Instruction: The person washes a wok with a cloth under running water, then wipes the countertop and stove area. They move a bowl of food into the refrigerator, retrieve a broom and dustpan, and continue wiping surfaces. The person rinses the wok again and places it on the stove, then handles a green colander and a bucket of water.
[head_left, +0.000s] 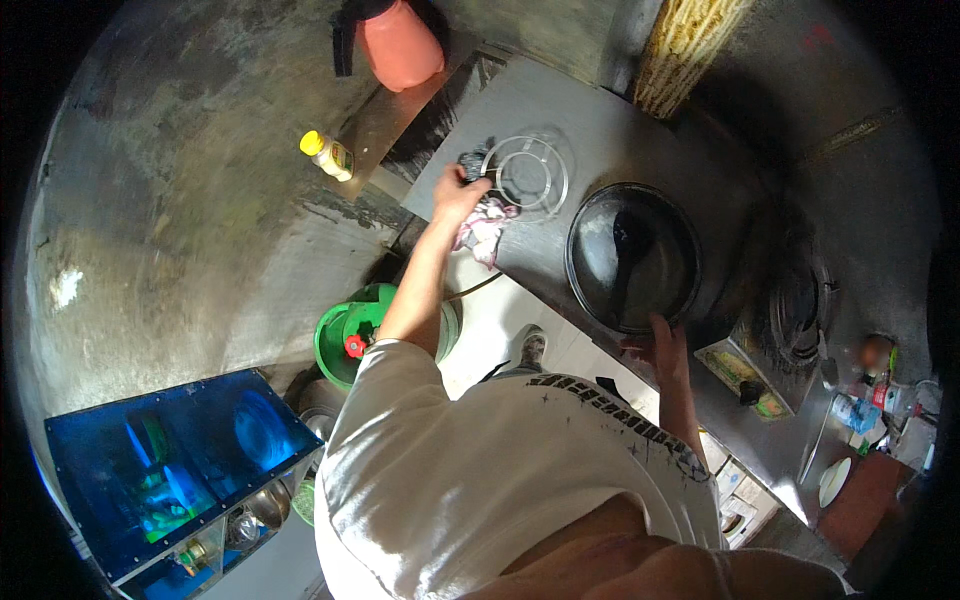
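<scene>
Before me a metal ring stand (564, 178) sits on a grey countertop (517, 94). My left hand (459, 193) is at its left side, thumb and fingers around a dark, ridged item (473, 161) that looks like a scouring pad. Just below that hand lies a crumpled pink-and-white cloth (484, 231). A large round black pan (667, 247) rests to the right of the stand. Inside it shows a dark elongated shape; I cannot tell whether this is a utensil or a reflection. My right hand (666, 346) touches the pan's near rim, its grip partly lost in shadow.
A yellow-capped bottle (335, 160) and a salmon-pink jug (401, 49) stand on a ledge at left. Below is a green gas cylinder (334, 337) with a red valve. A blue-topped cabinet (202, 450) is lower left. Bottles (855, 412) and a white bowl (834, 482) are at right.
</scene>
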